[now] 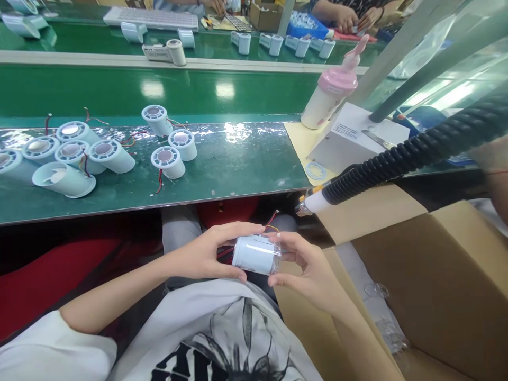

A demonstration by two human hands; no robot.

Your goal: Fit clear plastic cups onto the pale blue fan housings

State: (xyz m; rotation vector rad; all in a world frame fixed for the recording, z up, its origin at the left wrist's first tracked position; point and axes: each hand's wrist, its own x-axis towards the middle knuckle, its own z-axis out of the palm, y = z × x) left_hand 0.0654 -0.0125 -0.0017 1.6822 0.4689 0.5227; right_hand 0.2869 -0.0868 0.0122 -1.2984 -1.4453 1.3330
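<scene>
Both hands hold one pale blue cylinder part [254, 255] over my lap, below the table edge. My left hand [210, 253] grips its left end with thumb under and fingers over. My right hand [304, 264] pinches its right end, where a clear cap sits. Thin red and yellow wires [272, 221] stick up from the part. A hanging tool tip [307, 203] on a black coiled hose [400, 159] ends just above and right of my hands.
Several similar pale cylinders with wires [169, 161] lie on the green table [238, 164], most at the left. A pink-capped bottle [331, 95] and white box [357, 140] stand at right. An open cardboard box [428, 275] sits beside my right arm. Other people's hands [349, 18] work at the far side.
</scene>
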